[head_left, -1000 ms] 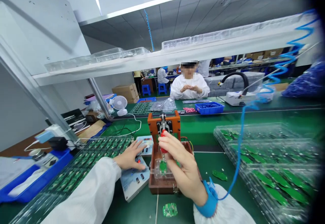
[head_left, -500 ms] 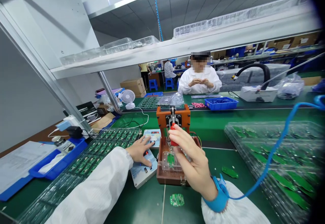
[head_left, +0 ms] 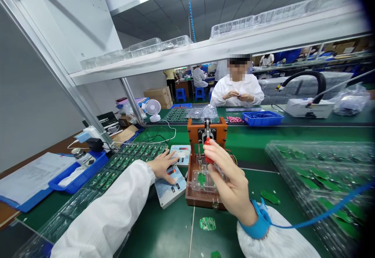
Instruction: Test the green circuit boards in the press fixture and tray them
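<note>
Board [head_left: 201,178] sits, in the head view, below and a little left of the right fingers [head_left: 219,155], at the clear plate [head_left: 209,186] of the press [head_left: 192,136]; whether it is under the plate or set into it cannot be told. Those fingers are half bent, their tips against the red handle [head_left: 208,157], the thumb standing lower and apart; how firmly they hold it does not show. Well to their left, the left fingers [head_left: 170,161] are spread wide, grasping nothing, over the near box [head_left: 169,193] and at the edge of the far box [head_left: 182,159], both with red digits lit; whether a tip presses a button is unclear. Nearer the wearer than either set of fingers, a loose board [head_left: 208,223] lies on the surface [head_left: 164,226], with another loose board [head_left: 270,197] to the right of the right fingers. A left tray [head_left: 131,157] of boards spreads beyond the left fingers, and a right tray [head_left: 310,172] stands well right of the right ones. Judging by the pose, the step in hand is working the press by its handle while the boxes are within touch. Moving the handle next would seem to call for a steady, straight stroke, the board staying seated and the left fingers clear of the frame.
</note>
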The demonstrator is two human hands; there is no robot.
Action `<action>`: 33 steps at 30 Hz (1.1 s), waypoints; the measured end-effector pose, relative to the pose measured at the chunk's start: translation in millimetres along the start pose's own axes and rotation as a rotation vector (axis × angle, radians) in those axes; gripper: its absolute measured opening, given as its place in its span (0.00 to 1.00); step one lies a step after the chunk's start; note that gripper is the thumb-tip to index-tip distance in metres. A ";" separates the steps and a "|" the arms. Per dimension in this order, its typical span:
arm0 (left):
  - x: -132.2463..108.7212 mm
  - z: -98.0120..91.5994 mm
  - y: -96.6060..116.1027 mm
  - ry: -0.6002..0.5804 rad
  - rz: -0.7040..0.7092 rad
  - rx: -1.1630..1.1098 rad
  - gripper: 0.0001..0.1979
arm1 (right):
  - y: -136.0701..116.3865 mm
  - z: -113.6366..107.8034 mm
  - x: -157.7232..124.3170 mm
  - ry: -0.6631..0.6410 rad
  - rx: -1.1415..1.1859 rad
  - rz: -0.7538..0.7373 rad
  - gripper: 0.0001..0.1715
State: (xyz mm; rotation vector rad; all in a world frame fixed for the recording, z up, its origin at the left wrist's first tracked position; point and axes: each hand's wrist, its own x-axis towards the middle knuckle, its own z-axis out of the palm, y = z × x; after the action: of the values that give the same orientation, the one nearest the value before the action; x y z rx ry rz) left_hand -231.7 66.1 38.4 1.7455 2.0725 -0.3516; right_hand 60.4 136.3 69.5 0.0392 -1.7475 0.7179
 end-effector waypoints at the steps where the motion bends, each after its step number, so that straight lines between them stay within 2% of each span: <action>1: -0.7 0.9 -1.4 -0.013 0.001 -0.005 0.64 | 0.3 0.0 0.0 0.002 -0.002 -0.003 0.35; 6: -0.2 5.7 -1.5 -0.078 -0.004 0.022 0.66 | 1.4 0.5 0.1 -0.002 -0.006 -0.004 0.34; 15: 4.7 10.9 -6.2 -0.078 0.009 0.003 0.68 | -0.8 0.6 -0.1 0.004 -0.007 -0.002 0.35; 23: 7.9 6.7 -1.3 -0.120 -0.009 0.002 0.70 | -0.2 0.8 -1.6 0.011 -0.012 -0.004 0.34; 25: 1.6 9.4 2.3 -0.033 0.008 -0.070 0.68 | -0.2 1.0 -2.6 0.016 -0.016 0.000 0.33; 29: -32.4 25.3 9.6 0.269 0.006 -0.214 0.56 | -1.7 -0.6 -2.8 0.009 -0.012 0.018 0.29; 31: -56.6 35.8 7.2 0.329 -0.034 -0.238 0.49 | -1.4 -4.0 -1.4 0.006 -0.013 0.033 0.26; 33: -82.0 45.7 -4.4 0.368 -0.092 -0.259 0.39 | 0.6 -8.4 1.0 0.006 -0.029 0.033 0.22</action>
State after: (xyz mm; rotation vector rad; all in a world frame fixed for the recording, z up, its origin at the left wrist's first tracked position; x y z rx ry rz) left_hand -218.3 -26.9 35.3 1.6560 2.3299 0.2242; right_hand 67.2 141.1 71.1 -0.0110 -1.7562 0.7159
